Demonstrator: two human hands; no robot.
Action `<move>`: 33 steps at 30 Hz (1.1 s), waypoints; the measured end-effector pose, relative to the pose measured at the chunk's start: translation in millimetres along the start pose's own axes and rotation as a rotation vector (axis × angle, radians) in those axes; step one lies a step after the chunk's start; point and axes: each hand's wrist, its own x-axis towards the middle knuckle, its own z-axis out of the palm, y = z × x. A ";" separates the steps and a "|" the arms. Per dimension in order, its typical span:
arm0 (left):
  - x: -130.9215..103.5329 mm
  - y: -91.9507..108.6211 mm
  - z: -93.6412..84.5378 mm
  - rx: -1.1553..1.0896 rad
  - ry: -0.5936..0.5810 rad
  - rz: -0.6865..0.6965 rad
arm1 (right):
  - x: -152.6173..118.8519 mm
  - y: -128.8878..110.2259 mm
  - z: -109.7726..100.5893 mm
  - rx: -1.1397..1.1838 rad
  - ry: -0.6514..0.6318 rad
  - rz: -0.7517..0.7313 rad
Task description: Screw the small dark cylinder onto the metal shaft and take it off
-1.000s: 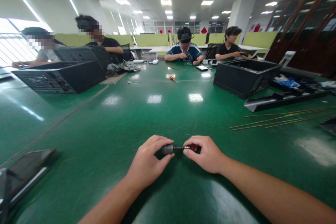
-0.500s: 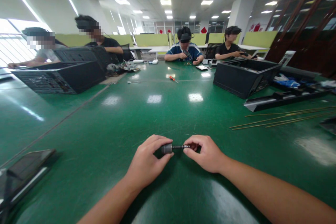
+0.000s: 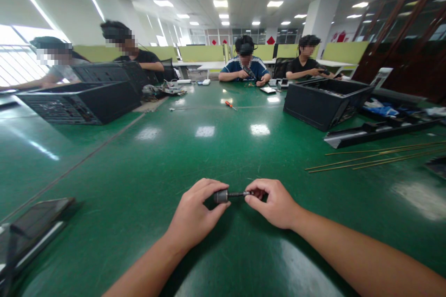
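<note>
Between my hands, above the green table (image 3: pixel 167 148), a small dark cylindrical part (image 3: pixel 221 196) with a thin shaft (image 3: pixel 237 194) lies level. My left hand (image 3: pixel 195 211) grips the thick dark cylinder between thumb and fingers. The fingertips of my right hand (image 3: pixel 273 202) pinch the far right end of the shaft, where a small shiny tip shows. Curled fingers partly hide that end.
An open black case (image 3: pixel 313 106) stands at right near a metal rail (image 3: pixel 376 132) and thin brass rods (image 3: pixel 362 161). Another case (image 3: pixel 80 106) is at left. An orange screwdriver (image 3: pixel 229 104) lies mid-table. A dark panel (image 3: pixel 38 222) lies near left. Several people sit beyond.
The fingertips of my right hand have shifted very slightly to the right along the shaft. At far left, a person's arm has stretched further left.
</note>
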 end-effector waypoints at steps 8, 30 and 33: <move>0.3 2.0 -2.7 0.020 -0.006 -0.008 | -0.2 -0.5 0.0 0.009 0.011 0.002; 13.3 -27.2 -26.1 0.084 0.006 -0.339 | -0.8 -0.8 0.6 0.035 0.017 0.033; 13.4 -39.1 -37.5 0.097 0.048 -0.444 | -1.6 -1.3 0.7 0.040 0.009 0.022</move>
